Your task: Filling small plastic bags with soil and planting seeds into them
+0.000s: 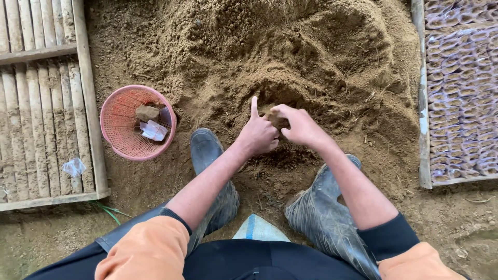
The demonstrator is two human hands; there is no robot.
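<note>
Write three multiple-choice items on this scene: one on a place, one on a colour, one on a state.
1. Where is the basket?
A. On the ground left of the left boot
B. On the soil heap
C. Between the boots

2. What colour is the basket?
A. Blue
B. Pink
C. Black

3. What do the left hand and right hand do?
A. Rest on the knees
B. Lift the basket
C. Meet over a small soil-filled thing

Key: 1 A, it sits beside the slatted frame; 2 B, its rim is pink; 3 C, the fingers close round it above the heap.
</note>
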